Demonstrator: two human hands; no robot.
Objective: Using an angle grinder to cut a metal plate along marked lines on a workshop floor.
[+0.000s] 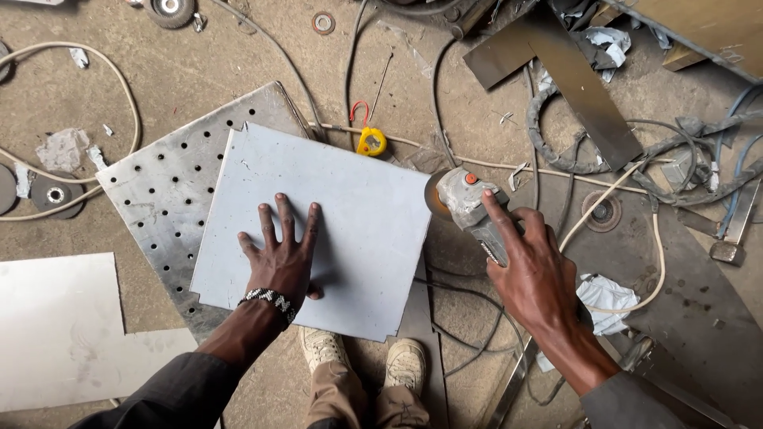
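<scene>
Pale grey sheet metal plate lies centre frame, on top of a perforated steel plate that sticks out at its 9–10 o'clock side. Left hand is flat on the plate, fingers spread, gripping nothing, just pinning it down. Right hand is wrapped around the body of an angle grinder, index finger stretched along the housing; the disc sits at the plate's 3 o'clock edge, touching or just beside it, cannot tell which.

Judgement on doing this well: the person should keep the left palm well back from the disc side, press straight down so the plate can't skate on the perforated one, hold the disc square to the edge, and keep the grinder cable behind the tool, away from the two shoes at 6 o'clock.

Counts: one grey plate, one perforated plate, one grinder, one yellow tape measure at 12 o'clock, two hands, one beaded bracelet on the left wrist, at least two spare discs at 9 o'clock.
</scene>
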